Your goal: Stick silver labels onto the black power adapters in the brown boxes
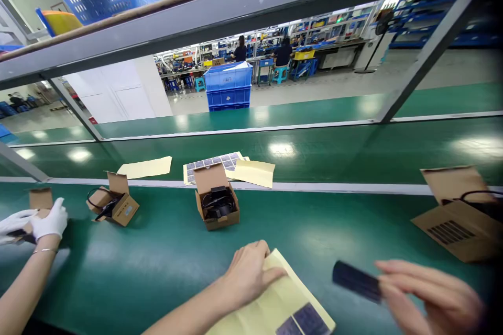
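My left hand (253,272) grips the top edge of a yellow label sheet (251,316), its thumb lying over the front. Two dark labels (308,319) remain visible near the lower right corner of that sheet. To the right, my right hand (428,293) pinches a dark rectangular label (357,281) by one end, above the green surface. The hand and label are blurred by motion. Beyond my left hand sits an open cardboard box (221,218) with a black adapter and cable (218,201) inside.
Another open box (118,209) stands to the left, and a third (459,230) at the right. Printed label sheets (216,161) and yellow backing paper (145,167) lie behind. A co-worker's white-gloved hands (51,220) handle a box at far left. A shelf beam (176,13) crosses overhead.
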`<state>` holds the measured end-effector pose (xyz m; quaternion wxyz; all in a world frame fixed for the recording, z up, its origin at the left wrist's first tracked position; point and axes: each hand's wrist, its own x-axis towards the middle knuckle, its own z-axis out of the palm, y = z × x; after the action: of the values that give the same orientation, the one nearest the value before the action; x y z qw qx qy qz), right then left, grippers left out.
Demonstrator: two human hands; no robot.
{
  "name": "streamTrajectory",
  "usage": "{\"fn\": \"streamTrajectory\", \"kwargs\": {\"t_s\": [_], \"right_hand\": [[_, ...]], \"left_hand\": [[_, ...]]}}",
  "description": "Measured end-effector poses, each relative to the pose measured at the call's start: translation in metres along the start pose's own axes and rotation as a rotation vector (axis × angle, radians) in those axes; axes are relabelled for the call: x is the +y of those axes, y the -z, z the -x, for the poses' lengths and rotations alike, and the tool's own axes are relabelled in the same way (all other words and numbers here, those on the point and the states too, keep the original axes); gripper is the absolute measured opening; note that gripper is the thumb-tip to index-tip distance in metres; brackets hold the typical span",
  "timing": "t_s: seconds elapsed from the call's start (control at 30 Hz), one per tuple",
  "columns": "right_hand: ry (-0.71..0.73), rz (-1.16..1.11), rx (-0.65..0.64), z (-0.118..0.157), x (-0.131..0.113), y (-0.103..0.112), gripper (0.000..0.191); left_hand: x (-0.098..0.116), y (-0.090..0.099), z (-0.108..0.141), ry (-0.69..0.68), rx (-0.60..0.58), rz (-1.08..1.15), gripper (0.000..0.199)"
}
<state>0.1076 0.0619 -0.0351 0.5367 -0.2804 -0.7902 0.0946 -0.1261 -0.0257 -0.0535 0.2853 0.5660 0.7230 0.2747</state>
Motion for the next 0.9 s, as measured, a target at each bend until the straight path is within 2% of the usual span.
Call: {"fn": "streamTrajectory", "kwargs": {"t_s": [0.07,0.1,0.17,0.23,0.33,0.4,0.47,0.57,0.63,0.7,0.77,0.83,0.9], "right_hand": [[-0.138,0.016,0.020,-0.015,0.007,-0.006,0.005],[-0.177,0.001,-0.030,-0.022,0.007,-0.014,0.007],[-0.232,-0.064,-0.155,-0.033,0.001,-0.034,0.021],[-0.284,-0.151,-0.244,-0.042,-0.008,-0.057,0.031],[-0.319,-0.287,-0.331,-0.054,-0.018,-0.088,0.039],[-0.320,-0.350,-0.363,-0.063,-0.019,-0.102,0.041],[-0.324,-0.388,-0.373,-0.073,-0.018,-0.112,0.043],[-0.281,-0.420,-0.365,-0.087,-0.020,-0.123,0.048],[-0.177,-0.446,-0.357,-0.095,-0.027,-0.133,0.057],[-0.052,-0.507,-0.388,-0.103,-0.037,-0.144,0.070],[0.012,-0.614,-0.465,-0.113,-0.049,-0.156,0.076],[-0.021,-0.704,-0.560,-0.125,-0.057,-0.164,0.073],[-0.099,-0.748,-0.664,-0.138,-0.061,-0.167,0.070]], "left_hand": [[0.003,0.034,-0.012,-0.107,0.158,-0.341,0.020],[0.002,0.054,-0.020,-0.137,0.263,-0.530,0.013],[-0.004,0.094,-0.041,-0.125,0.367,-0.687,0.005],[-0.013,0.125,-0.062,-0.131,0.345,-0.715,0.016],[-0.019,0.152,-0.075,-0.203,0.269,-0.724,0.023],[-0.015,0.166,-0.069,-0.245,0.270,-0.716,0.018],[-0.009,0.178,-0.054,-0.301,0.328,-0.599,0.024],[-0.006,0.188,-0.031,-0.414,0.446,-0.158,0.023],[-0.010,0.183,-0.022,-0.424,0.452,0.201,0.014],[-0.016,0.171,-0.018,-0.367,0.387,0.518,0.017],[-0.020,0.158,-0.018,-0.284,0.294,0.739,0.028],[-0.023,0.151,-0.017,-0.186,0.165,0.825,0.036],[-0.024,0.153,-0.014,-0.113,0.051,0.824,0.041]]}}
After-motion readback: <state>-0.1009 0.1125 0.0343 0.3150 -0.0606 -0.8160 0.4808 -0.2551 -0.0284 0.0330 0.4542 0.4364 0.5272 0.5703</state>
